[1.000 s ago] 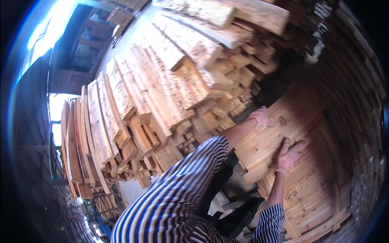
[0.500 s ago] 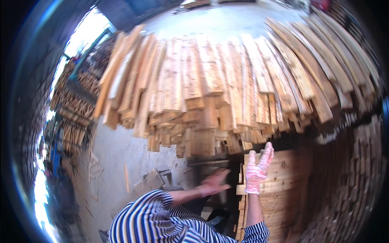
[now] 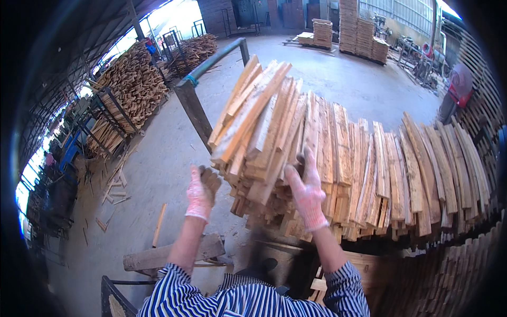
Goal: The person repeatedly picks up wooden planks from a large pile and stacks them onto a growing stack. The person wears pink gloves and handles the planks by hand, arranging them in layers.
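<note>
A wide pile of wooden strips [image 3: 338, 137] lies in front of me, their near ends stepped and uneven. Several strips at its left end [image 3: 259, 116] are stacked higher and slanted. Off the near left corner of these, my left hand [image 3: 203, 191], in a pink and white glove with a grey palm, hangs with its fingers apart and holds nothing. My right hand [image 3: 306, 193], gloved alike, is spread over the near ends of the strips, thumb and fingers apart. Whether its fingertips touch the wood I cannot tell.
A metal frame [image 3: 203, 68] stands past the pile's left end. A wooden beam [image 3: 174, 253] is low at my left, near a loose strip [image 3: 159, 226] on the floor. Lower right are stacked boards [image 3: 454, 274]. Large wood heaps [image 3: 132, 79] rise far left; board stacks [image 3: 356, 31] stand at the back.
My view has swung left and up, bringing the metal frame and the far hall into sight. Both hands have moved forward, from the near side of the pile to its left end.
</note>
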The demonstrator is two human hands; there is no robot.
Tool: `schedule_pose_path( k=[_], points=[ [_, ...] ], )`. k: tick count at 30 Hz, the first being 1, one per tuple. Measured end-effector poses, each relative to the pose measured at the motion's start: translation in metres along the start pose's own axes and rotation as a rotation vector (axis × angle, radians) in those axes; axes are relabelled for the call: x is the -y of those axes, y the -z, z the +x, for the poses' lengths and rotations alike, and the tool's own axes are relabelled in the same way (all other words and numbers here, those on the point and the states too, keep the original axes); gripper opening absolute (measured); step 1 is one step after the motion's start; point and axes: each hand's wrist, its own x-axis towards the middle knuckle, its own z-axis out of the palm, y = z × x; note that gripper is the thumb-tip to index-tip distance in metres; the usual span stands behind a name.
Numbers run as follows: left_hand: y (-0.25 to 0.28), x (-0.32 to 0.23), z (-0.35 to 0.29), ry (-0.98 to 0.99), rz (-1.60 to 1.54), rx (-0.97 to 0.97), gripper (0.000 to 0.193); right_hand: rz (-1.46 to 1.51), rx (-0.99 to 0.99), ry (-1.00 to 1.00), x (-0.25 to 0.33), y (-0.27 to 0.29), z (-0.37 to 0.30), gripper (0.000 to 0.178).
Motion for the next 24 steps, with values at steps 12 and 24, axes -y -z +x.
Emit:
schedule_pose_path(
  k=[12, 24],
  points=[
    [-0.120, 0.033, -0.022, -0.469, 0.187, 0.272, 0.053, 0.499, 0.366, -0.672, 0.019, -0.064, 0.169, 0.112],
    [-0.205, -0.060, 0.071, -0.188, 0.862, 0.459, 0.062, 0.436, 0.188, -0.918, -0.006, 0.027, 0.184, 0.040]
  ],
)
